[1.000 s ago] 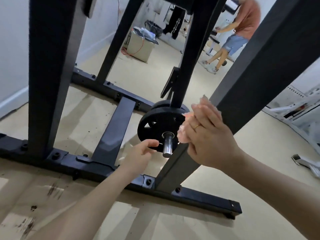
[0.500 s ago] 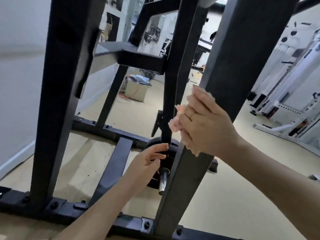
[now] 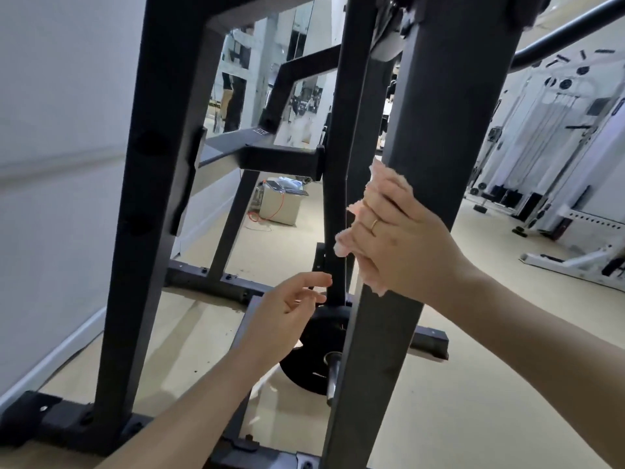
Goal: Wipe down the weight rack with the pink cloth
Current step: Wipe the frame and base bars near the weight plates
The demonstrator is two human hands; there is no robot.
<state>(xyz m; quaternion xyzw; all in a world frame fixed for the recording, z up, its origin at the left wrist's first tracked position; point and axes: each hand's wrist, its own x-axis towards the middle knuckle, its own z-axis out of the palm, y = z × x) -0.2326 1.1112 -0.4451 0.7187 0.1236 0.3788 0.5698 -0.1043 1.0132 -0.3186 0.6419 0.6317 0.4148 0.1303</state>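
Note:
The black steel weight rack (image 3: 382, 350) fills the view, its near right upright rising from the floor to the top edge. My right hand (image 3: 402, 238) presses the pink cloth (image 3: 343, 243) flat against that upright at mid height; only the cloth's frayed edges show around my fingers. My left hand (image 3: 287, 313) hovers lower and to the left, fingers loosely apart, holding nothing, just in front of a black weight plate (image 3: 307, 370) on a steel peg (image 3: 333, 370).
A white wall (image 3: 61, 164) runs along the left. A cardboard box (image 3: 280, 204) with an orange cord stands on the floor behind the rack. White gym machines (image 3: 558, 164) line the right side. A person's legs (image 3: 231, 96) show far back.
My right hand has slid the cloth up the upright, and the view has tilted upward. My left hand has come off the weight plate and lifted, its fingers spreading.

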